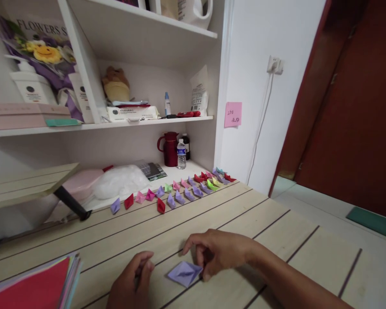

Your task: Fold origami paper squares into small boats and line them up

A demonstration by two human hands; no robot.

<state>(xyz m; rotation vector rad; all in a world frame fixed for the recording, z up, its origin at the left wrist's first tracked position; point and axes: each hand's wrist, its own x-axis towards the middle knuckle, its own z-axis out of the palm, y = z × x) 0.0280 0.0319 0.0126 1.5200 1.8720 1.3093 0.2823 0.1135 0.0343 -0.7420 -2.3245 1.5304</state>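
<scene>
A lavender paper boat (185,274) lies on the wood-plank table, its folded middle facing up. My right hand (217,253) arches over its right end, index finger stretched out and thumb apart from it. The boat's right tip meets or nearly meets the thumb and middle finger; I see no firm grip. To the left of the boat, my left hand (133,279) is loosely curled, a small gap between thumb and index finger, nothing in it. Along the table's far edge stand rows of small folded boats, among them a red boat (161,205) and a lavender boat (115,206).
A stack of coloured paper (35,283), red on top, lies at the near left. Beyond the table, shelves hold a dark red jug (171,149), a water bottle (181,154) and a white plastic bag (120,182). A small raised stand (28,182) is at the left.
</scene>
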